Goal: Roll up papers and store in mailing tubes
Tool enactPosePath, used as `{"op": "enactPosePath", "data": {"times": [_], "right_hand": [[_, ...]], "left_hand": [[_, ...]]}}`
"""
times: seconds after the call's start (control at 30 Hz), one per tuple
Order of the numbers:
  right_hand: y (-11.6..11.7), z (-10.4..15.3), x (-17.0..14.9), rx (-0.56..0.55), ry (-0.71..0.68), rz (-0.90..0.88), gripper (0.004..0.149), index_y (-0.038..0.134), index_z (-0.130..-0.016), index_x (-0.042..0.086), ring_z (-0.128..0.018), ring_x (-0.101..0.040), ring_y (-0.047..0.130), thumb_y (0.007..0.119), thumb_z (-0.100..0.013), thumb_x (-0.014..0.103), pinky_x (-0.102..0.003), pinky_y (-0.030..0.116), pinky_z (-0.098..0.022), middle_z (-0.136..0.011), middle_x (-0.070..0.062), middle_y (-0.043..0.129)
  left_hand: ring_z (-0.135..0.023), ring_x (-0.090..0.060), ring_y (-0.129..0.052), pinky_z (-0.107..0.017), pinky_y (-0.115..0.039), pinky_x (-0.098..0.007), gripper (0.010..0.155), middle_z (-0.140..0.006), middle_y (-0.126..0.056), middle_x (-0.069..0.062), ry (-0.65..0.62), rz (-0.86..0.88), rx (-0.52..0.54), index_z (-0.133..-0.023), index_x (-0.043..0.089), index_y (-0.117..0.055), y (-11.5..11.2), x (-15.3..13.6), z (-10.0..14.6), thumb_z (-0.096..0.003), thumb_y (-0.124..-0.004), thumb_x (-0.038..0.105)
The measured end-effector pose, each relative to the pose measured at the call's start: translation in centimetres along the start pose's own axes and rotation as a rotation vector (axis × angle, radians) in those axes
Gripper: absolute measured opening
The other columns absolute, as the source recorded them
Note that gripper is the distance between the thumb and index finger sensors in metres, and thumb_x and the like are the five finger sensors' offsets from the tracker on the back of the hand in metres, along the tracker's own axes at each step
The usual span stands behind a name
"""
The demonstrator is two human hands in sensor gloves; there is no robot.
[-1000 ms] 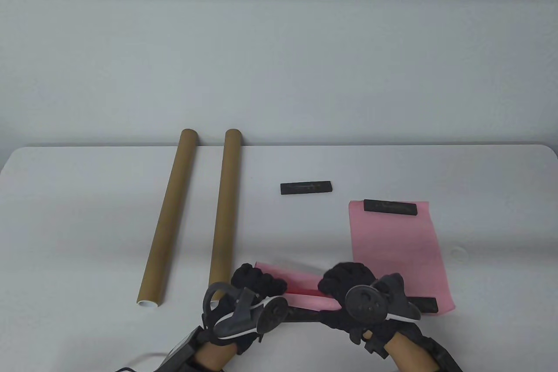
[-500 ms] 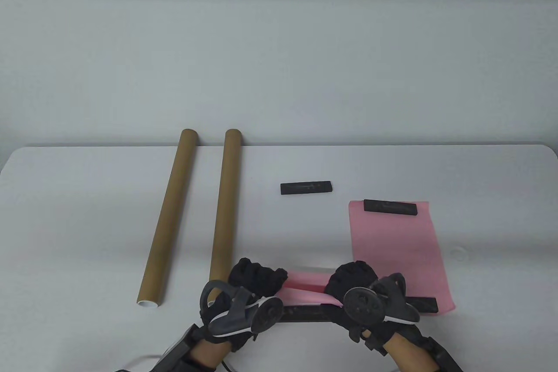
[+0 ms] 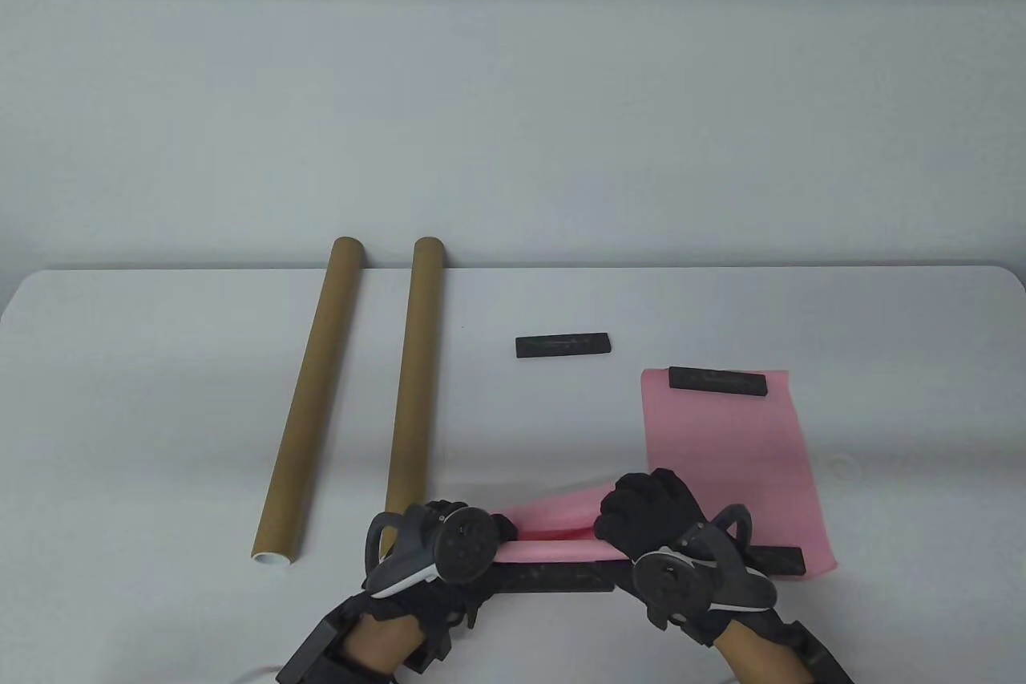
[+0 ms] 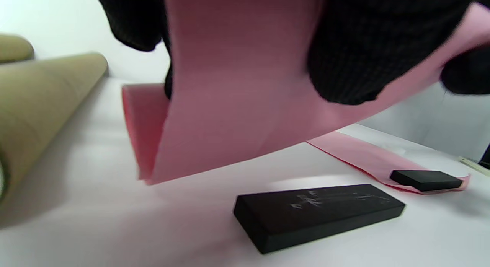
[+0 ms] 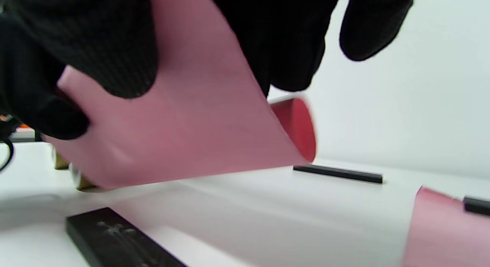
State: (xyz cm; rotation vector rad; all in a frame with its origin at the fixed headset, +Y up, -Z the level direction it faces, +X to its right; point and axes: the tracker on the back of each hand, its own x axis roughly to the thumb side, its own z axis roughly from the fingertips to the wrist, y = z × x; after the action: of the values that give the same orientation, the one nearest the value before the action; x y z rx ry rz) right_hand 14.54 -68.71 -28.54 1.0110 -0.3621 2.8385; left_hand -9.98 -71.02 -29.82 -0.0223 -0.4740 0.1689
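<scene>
On a white bench (image 3: 160,363) before a plain pale wall (image 3: 513,74), left grip (image 3: 437,548) and right grip (image 3: 653,511) both pinch the half-rolled pink paper (image 3: 553,528) at the near edge, beside two mailing tubes (image 3: 309,395).

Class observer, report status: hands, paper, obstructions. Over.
Left hand and right hand both grip pink paper, partly rolled. Black bar lies directly beneath.
</scene>
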Motion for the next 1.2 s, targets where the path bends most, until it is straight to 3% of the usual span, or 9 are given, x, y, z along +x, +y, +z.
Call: {"op": "enactPosePath", "data": {"times": [0.13, 0.23, 0.37, 0.47, 0.7, 0.8, 0.93, 1.1, 1.2], "right_hand": [[0.1, -0.1, -0.8, 0.085, 0.030, -0.134, 0.051, 0.102, -0.061, 0.016, -0.075, -0.042, 0.099, 0.082, -0.044, 0.059, -0.069, 0.072, -0.061, -0.071, -0.009, 0.104], [0.5, -0.1, -1.5, 0.144, 0.046, -0.193, 0.055, 0.104, -0.057, 0.015, -0.071, -0.042, 0.101, 0.080, -0.044, 0.063, -0.069, 0.074, -0.059, -0.066, -0.009, 0.106], [0.5, 0.2, -1.5, 0.102, 0.042, -0.124, 0.070, 0.090, -0.085, 0.013, -0.089, -0.049, 0.085, 0.085, -0.040, 0.065, -0.072, 0.068, -0.063, -0.094, -0.015, 0.087], [0.1, 0.4, -0.7, 0.025, -0.007, -0.032, 0.071, 0.078, -0.096, 0.015, -0.099, -0.051, 0.072, 0.094, -0.039, 0.055, -0.074, 0.061, -0.067, -0.105, -0.014, 0.075], [0.3, -0.1, -0.2, 0.046, -0.003, -0.031, 0.045, 0.093, -0.077, 0.018, -0.088, -0.043, 0.089, 0.091, -0.043, 0.048, -0.070, 0.068, -0.066, -0.086, -0.009, 0.094], [0.4, -0.1, -0.9, 0.082, 0.022, -0.141, 0.047, 0.100, -0.065, 0.017, -0.076, -0.041, 0.098, 0.084, -0.044, 0.056, -0.069, 0.072, -0.062, -0.073, -0.008, 0.102], [0.6, -0.1, -1.6, 0.117, 0.038, -0.218, 0.054, 0.104, -0.055, 0.016, -0.068, -0.040, 0.103, 0.079, -0.044, 0.062, -0.068, 0.075, -0.058, -0.063, -0.009, 0.107], [0.3, 0.2, -1.0, 0.063, 0.000, -0.117, 0.071, 0.082, -0.094, 0.014, -0.095, -0.050, 0.078, 0.090, -0.040, 0.060, -0.072, 0.064, -0.066, -0.100, -0.015, 0.080], [0.0, 0.2, -0.2, 0.012, -0.014, -0.053, 0.062, 0.082, -0.093, 0.016, -0.097, -0.048, 0.078, 0.094, -0.041, 0.048, -0.071, 0.064, -0.067, -0.100, -0.012, 0.081]], "left_hand": [[-0.080, -0.020, -0.093, -0.072, -0.065, -0.051, 0.072, -0.084, -0.089, 0.006, -0.098, -0.224, 0.119, -0.093, 0.032, -0.070, 0.4, 1.5, 0.5, -0.0303, -0.092, 0.059], [-0.075, -0.017, -0.097, -0.071, -0.067, -0.050, 0.068, -0.079, -0.092, 0.008, -0.121, -0.281, 0.162, -0.091, 0.033, -0.072, 0.7, 2.0, 0.6, -0.0308, -0.094, 0.056], [-0.057, -0.012, -0.105, -0.068, -0.074, -0.047, 0.051, -0.060, -0.101, 0.011, -0.080, -0.219, 0.116, -0.079, 0.035, -0.085, 0.6, 1.5, 0.3, -0.0325, -0.092, 0.055], [-0.047, -0.010, -0.108, -0.067, -0.076, -0.046, 0.047, -0.050, -0.104, 0.012, -0.070, -0.114, 0.059, -0.072, 0.035, -0.090, 0.3, 0.7, 0.1, -0.0321, -0.089, 0.059], [-0.053, -0.011, -0.106, -0.069, -0.073, -0.047, 0.050, -0.055, -0.103, 0.011, -0.080, -0.084, 0.036, -0.076, 0.034, -0.088, 0.0, 0.3, 0.1, -0.0326, -0.088, 0.060], [-0.077, -0.019, -0.096, -0.073, -0.064, -0.052, 0.071, -0.081, -0.092, 0.007, -0.100, -0.175, 0.089, -0.093, 0.032, -0.072, 0.3, 0.8, 0.3, -0.0307, -0.090, 0.060], [-0.073, -0.016, -0.098, -0.072, -0.066, -0.051, 0.070, -0.076, -0.093, 0.009, -0.135, -0.264, 0.144, -0.092, 0.032, -0.072, 0.6, 1.6, 0.6, -0.0304, -0.094, 0.057], [-0.052, -0.011, -0.105, -0.071, -0.071, -0.048, 0.052, -0.055, -0.101, 0.012, -0.115, -0.152, 0.082, -0.080, 0.034, -0.085, 0.3, 0.8, 0.3, -0.0339, -0.085, 0.059], [-0.047, -0.010, -0.107, -0.070, -0.072, -0.048, 0.051, -0.051, -0.102, 0.013, -0.113, -0.123, 0.055, -0.077, 0.033, -0.087, 0.2, 0.4, 0.1, -0.0336, -0.084, 0.060]]}}
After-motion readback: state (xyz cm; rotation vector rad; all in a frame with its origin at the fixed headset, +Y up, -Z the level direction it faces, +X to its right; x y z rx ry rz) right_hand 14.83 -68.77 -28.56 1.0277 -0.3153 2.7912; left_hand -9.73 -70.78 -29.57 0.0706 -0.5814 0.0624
